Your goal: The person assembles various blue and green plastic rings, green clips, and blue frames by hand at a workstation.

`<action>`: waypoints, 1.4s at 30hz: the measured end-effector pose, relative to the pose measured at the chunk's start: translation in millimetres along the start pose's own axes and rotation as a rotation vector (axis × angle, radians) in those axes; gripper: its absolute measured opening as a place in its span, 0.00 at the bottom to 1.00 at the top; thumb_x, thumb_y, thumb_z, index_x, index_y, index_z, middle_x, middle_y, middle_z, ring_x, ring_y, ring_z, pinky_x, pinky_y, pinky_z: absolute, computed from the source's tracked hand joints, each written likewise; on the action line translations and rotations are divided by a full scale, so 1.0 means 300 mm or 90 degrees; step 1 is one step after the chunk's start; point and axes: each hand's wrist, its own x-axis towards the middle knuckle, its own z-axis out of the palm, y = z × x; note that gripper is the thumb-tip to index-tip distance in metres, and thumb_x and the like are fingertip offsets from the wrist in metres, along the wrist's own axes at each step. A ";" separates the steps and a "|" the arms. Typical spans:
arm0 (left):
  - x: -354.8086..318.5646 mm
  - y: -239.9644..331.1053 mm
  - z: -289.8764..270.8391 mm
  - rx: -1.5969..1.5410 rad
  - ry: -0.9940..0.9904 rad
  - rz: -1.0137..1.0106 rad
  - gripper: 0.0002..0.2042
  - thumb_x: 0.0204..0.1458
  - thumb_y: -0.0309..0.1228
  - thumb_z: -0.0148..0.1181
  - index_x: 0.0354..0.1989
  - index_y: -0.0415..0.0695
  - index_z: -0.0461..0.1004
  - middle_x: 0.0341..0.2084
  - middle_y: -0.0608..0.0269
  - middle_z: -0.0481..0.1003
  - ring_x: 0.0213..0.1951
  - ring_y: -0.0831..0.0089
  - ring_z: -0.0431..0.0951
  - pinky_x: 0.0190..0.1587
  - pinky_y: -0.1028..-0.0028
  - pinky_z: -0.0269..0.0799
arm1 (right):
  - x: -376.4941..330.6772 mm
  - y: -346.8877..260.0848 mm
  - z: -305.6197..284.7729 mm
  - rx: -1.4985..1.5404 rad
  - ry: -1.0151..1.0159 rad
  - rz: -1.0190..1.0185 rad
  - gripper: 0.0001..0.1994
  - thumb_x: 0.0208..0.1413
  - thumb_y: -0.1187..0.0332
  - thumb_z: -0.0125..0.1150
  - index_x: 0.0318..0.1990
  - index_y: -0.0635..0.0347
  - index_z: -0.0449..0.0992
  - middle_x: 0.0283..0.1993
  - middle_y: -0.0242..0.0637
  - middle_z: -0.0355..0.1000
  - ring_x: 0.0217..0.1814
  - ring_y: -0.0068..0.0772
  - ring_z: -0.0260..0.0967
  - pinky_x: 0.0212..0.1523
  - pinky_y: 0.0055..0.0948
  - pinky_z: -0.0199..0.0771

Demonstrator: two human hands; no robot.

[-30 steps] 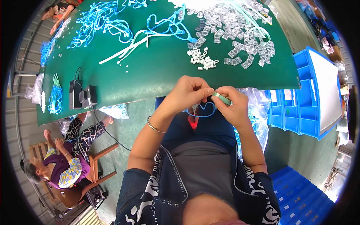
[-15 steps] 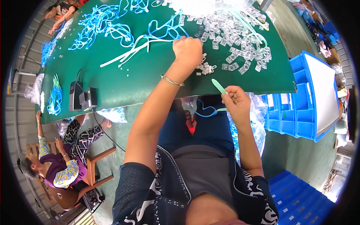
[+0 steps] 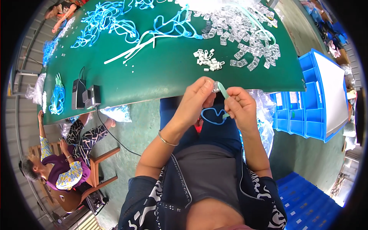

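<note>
Left hand (image 3: 197, 97): pinches a small clear clip (image 3: 216, 86).
Right hand (image 3: 239, 107): grips a pale green strip (image 3: 223, 93).
Place: just off the near edge of the green desk (image 3: 153, 73).

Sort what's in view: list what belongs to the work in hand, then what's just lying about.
In hand:
left hand pinching a small clear clip
right hand holding the pale green tube
clear clip pile
white clip pile

Lying about:
black boxes
blue bin rack
tangled blue tubes

Clear plastic bags (image 3: 264, 115) hang beside blue bins (image 3: 295, 115).
</note>
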 end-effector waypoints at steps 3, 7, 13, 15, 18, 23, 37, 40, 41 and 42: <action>-0.038 0.001 -0.007 -0.083 -0.062 0.015 0.14 0.60 0.41 0.43 0.37 0.41 0.66 0.16 0.72 0.58 0.19 0.84 0.52 0.22 0.81 0.48 | -0.015 -0.003 0.017 -0.049 -0.036 0.053 0.09 0.54 0.73 0.56 0.41 0.66 0.70 0.25 0.27 0.67 0.24 0.11 0.62 0.23 0.11 0.59; -0.063 -0.007 -0.012 -0.127 -0.075 0.022 0.13 0.60 0.41 0.43 0.37 0.42 0.65 0.16 0.72 0.56 0.18 0.84 0.51 0.21 0.81 0.47 | -0.023 0.004 0.022 -0.069 -0.066 0.057 0.08 0.53 0.73 0.56 0.40 0.66 0.70 0.25 0.26 0.67 0.24 0.11 0.62 0.23 0.11 0.59; -0.088 -0.028 -0.008 -0.083 -0.088 0.000 0.13 0.60 0.40 0.43 0.36 0.42 0.66 0.17 0.74 0.56 0.19 0.85 0.52 0.22 0.82 0.49 | -0.027 -0.004 0.051 -0.046 -0.068 0.035 0.07 0.54 0.72 0.56 0.39 0.65 0.70 0.24 0.25 0.67 0.24 0.10 0.61 0.22 0.11 0.58; -0.098 -0.033 -0.024 -0.015 -0.068 0.006 0.12 0.60 0.39 0.44 0.36 0.42 0.66 0.17 0.74 0.58 0.20 0.85 0.53 0.23 0.82 0.50 | -0.031 0.007 0.051 -0.076 -0.054 0.067 0.07 0.54 0.72 0.56 0.39 0.65 0.70 0.25 0.25 0.67 0.24 0.09 0.60 0.23 0.11 0.58; -0.110 -0.041 -0.058 0.095 -0.024 0.014 0.09 0.59 0.34 0.45 0.33 0.41 0.67 0.21 0.73 0.62 0.22 0.85 0.57 0.25 0.82 0.54 | -0.033 0.045 0.048 -0.088 -0.060 -0.033 0.09 0.53 0.71 0.57 0.41 0.62 0.69 0.32 0.28 0.67 0.28 0.13 0.62 0.28 0.15 0.62; -0.131 -0.039 -0.054 0.439 0.020 0.169 0.08 0.57 0.30 0.49 0.32 0.37 0.68 0.18 0.65 0.66 0.19 0.84 0.65 0.21 0.81 0.61 | -0.037 0.039 0.065 -0.468 -0.043 -0.267 0.06 0.49 0.75 0.58 0.33 0.64 0.69 0.37 0.40 0.63 0.38 0.36 0.64 0.39 0.26 0.64; -0.144 0.000 -0.063 0.159 -0.079 -0.032 0.06 0.57 0.28 0.47 0.38 0.42 0.69 0.26 0.71 0.68 0.26 0.85 0.64 0.28 0.84 0.60 | -0.052 0.054 0.037 -0.192 -0.139 -0.049 0.11 0.49 0.73 0.61 0.39 0.65 0.70 0.37 0.36 0.67 0.34 0.26 0.70 0.33 0.26 0.69; -0.141 -0.007 -0.078 0.077 -0.075 -0.070 0.06 0.57 0.33 0.49 0.35 0.44 0.68 0.25 0.71 0.68 0.24 0.87 0.64 0.24 0.86 0.58 | -0.034 0.010 0.036 -0.397 -0.169 -0.138 0.10 0.47 0.74 0.62 0.38 0.64 0.72 0.33 0.37 0.69 0.33 0.28 0.70 0.32 0.25 0.69; -0.140 -0.007 -0.079 0.071 -0.081 -0.075 0.07 0.56 0.36 0.51 0.33 0.46 0.66 0.24 0.71 0.67 0.24 0.87 0.64 0.24 0.86 0.57 | -0.037 0.000 0.043 -0.399 -0.163 -0.141 0.10 0.45 0.75 0.62 0.37 0.63 0.74 0.31 0.37 0.70 0.32 0.31 0.70 0.32 0.26 0.69; -0.141 -0.007 -0.079 0.069 -0.077 -0.082 0.07 0.56 0.36 0.51 0.33 0.46 0.66 0.24 0.71 0.67 0.24 0.87 0.64 0.24 0.86 0.57 | -0.038 0.002 0.049 -0.395 -0.163 -0.133 0.10 0.45 0.75 0.62 0.37 0.63 0.74 0.31 0.37 0.70 0.32 0.31 0.70 0.32 0.26 0.69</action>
